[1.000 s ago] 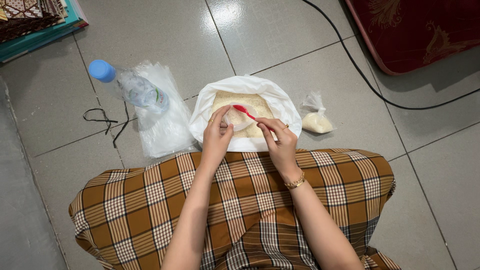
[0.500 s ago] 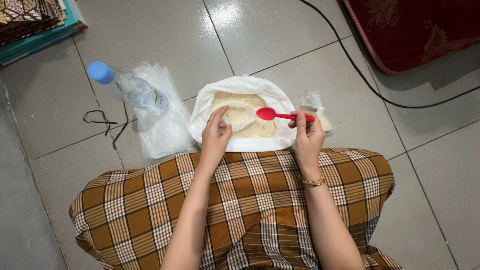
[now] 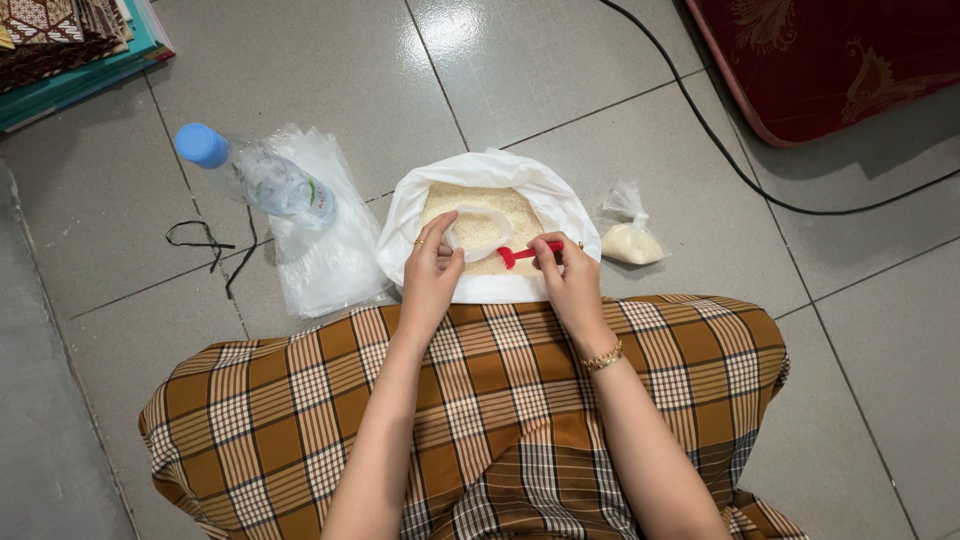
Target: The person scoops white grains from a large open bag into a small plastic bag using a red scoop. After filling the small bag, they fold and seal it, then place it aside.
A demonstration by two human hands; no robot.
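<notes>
Head view: right hand (image 3: 570, 280) pinches the red plastic spoon (image 3: 522, 253), bowl pointing left toward the small clear plastic bag (image 3: 478, 230) held open by left hand (image 3: 432, 270).

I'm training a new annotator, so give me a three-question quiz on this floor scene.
1. True or false: the right hand holds a red spoon.
2. The left hand holds open: A) a bottle B) a small clear bag C) a cable
3. Fill in: a tied small bag of grain lies on the person's ___ side of the big white sack.

Key: 1 true; 2 B; 3 right
</notes>
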